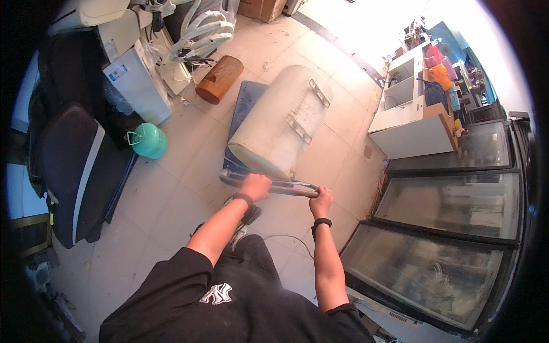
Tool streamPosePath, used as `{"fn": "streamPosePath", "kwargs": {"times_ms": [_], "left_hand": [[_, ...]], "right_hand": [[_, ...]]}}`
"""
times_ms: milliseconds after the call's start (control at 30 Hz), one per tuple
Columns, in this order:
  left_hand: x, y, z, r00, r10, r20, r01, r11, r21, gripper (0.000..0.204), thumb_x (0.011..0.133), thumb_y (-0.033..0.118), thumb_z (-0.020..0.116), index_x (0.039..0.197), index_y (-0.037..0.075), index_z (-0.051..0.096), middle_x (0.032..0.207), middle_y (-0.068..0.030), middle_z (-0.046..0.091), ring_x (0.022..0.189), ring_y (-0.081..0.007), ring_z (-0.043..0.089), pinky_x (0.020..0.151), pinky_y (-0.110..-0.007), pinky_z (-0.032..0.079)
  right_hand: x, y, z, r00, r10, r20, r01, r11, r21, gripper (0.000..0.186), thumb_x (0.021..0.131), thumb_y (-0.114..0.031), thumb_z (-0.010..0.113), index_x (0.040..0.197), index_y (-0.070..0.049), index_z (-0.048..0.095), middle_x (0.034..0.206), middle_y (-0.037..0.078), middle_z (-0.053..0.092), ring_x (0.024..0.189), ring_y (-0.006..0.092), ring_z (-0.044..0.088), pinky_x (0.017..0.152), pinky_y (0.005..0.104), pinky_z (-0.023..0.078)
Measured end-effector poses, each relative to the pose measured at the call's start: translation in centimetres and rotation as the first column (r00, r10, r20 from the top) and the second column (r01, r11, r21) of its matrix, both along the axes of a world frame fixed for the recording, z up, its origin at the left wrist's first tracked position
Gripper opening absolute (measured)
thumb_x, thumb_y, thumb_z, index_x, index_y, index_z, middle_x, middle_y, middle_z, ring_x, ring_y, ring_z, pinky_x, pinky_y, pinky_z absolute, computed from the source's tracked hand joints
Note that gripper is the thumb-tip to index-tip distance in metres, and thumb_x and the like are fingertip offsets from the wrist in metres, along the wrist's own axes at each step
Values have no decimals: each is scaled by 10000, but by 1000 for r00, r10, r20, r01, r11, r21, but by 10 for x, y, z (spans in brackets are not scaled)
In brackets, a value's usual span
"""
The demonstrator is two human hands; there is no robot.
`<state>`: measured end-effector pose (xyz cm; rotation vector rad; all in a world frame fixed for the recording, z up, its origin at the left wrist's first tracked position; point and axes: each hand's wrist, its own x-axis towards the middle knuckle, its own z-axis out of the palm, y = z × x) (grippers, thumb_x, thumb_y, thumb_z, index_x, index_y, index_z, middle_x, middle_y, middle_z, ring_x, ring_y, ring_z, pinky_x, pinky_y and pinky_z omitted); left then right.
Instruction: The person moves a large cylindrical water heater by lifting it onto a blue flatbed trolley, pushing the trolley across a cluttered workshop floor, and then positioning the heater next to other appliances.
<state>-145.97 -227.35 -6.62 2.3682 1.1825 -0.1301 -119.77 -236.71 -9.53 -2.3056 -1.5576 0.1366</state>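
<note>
A flat blue platform cart (240, 111) stands in front of me, carrying a large off-white cylindrical tank (274, 123) laid on its side. Two metal brackets are fixed to the tank's right side. Across the near end runs the cart's grey push handle (286, 188). My left hand (255, 187) is wrapped round its middle, slightly blurred. Closed on the handle's right end is my right hand (321, 202), with a black band on the wrist. The cart's wheels are hidden.
Left of the cart lie a brown wooden log (219, 79) and a small green gas cylinder (150, 140). A black seat (71, 171) stands farther left. Glass-panelled black frames (446, 206) and a white cabinet (400, 134) line the right side. A thin cable (297, 239) crosses the tiled floor near me.
</note>
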Motion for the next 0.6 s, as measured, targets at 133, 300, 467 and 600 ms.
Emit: {"fn": "streamPosePath", "kwargs": {"times_ms": [133,300,467,600], "left_hand": [[-34,-43,-7,1000,13,-15,-13,1000,17,182,682,198,653,836,119,712,797,-129,684,803,-307,675,726,-416,542],[-70,-103,-6,999,48,-24,-47,998,46,191,675,191,651,847,135,713,804,-138,683,804,-317,672,728,-430,538],[-104,-153,-16,998,57,-35,-56,998,23,209,675,207,661,863,133,716,802,-142,684,794,-315,673,721,-432,539],[-128,-202,-23,991,105,-85,-106,994,-7,221,687,234,665,871,128,725,819,-146,688,804,-312,675,728,-421,543]], "right_hand": [[-34,-45,-3,999,35,29,-36,998,52,156,656,-1,583,795,-69,608,864,108,587,900,338,531,793,430,423],[-75,-103,-5,1000,23,15,-24,997,79,173,645,-12,593,809,-62,615,848,108,582,893,313,531,822,432,404],[-104,-150,-13,998,36,51,-38,998,49,131,656,-25,607,782,-61,618,854,114,583,895,320,531,833,431,402],[-128,-195,-13,998,46,33,-47,999,18,128,655,-32,624,777,-70,636,852,104,588,899,319,536,824,426,414]]}}
